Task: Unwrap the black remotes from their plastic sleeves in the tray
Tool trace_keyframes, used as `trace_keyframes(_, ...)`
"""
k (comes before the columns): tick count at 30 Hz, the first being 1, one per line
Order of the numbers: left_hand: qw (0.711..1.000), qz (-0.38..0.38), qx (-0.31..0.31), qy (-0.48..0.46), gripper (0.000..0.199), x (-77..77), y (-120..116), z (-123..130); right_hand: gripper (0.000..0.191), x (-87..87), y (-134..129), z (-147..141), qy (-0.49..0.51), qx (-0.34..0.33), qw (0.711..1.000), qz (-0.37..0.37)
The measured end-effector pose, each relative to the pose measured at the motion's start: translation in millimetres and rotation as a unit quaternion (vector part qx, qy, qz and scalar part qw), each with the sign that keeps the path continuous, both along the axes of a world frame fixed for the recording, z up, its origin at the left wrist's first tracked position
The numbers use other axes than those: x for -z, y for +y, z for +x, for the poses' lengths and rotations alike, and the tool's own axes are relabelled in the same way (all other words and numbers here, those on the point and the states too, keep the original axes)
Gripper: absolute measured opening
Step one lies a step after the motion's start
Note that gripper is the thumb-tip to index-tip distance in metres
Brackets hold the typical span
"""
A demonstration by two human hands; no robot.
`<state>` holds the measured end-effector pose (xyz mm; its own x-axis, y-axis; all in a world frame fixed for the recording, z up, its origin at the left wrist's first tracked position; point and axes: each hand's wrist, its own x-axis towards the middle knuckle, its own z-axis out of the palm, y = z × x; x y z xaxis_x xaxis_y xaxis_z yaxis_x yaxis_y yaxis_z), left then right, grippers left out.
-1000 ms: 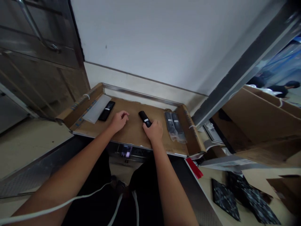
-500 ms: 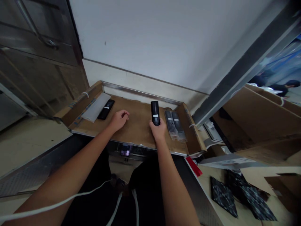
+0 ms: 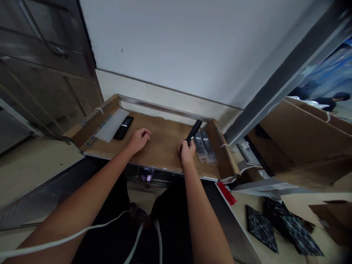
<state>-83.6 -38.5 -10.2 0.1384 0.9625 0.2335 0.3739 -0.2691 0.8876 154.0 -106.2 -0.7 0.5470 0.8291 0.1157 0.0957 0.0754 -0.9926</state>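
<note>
My right hand (image 3: 187, 151) is closed round the lower end of a black remote control (image 3: 195, 129). It is held tilted, narrow edge towards me, above the right part of the cardboard-lined tray (image 3: 162, 143). My left hand (image 3: 139, 140) hovers or rests over the tray's left half, fingers loosely curled and apart, with nothing seen in it. Left of that hand lies another black remote control (image 3: 124, 127) with a white label. Beside it is a flat whitish plastic sleeve (image 3: 111, 126). Just right of my right hand lie two clear-bagged black remote controls (image 3: 205, 145).
Cardboard flaps (image 3: 221, 150) edge the tray, which stands against a white wall (image 3: 176, 47). A large cardboard box (image 3: 310, 143) is at the right, with dark patterned pieces (image 3: 291, 227) on the floor below. A white cord (image 3: 68, 236) crosses my left forearm. Another person (image 3: 330, 102) is far right.
My right hand has turned the remote control from its broad labelled face to its narrow edge, leaning its top to the right. My left hand has stayed put.
</note>
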Motion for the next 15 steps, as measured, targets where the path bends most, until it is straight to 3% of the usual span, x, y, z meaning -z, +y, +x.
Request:
trace_keyframes(10, 1.000, 0.022, 0.003, -0.007, 0.018, 4.0, 2.9, -0.9, 0.022, -0.5, -0.4, -1.2, 0.057, -0.007, 0.998, 0.034)
trace_keyframes(15, 0.999, 0.029, -0.012, -0.004, 0.019, 2.9, 1.6, -1.0, 0.019, -1.2, 0.4, -1.2, 0.026, -0.001, 1.000, 0.017)
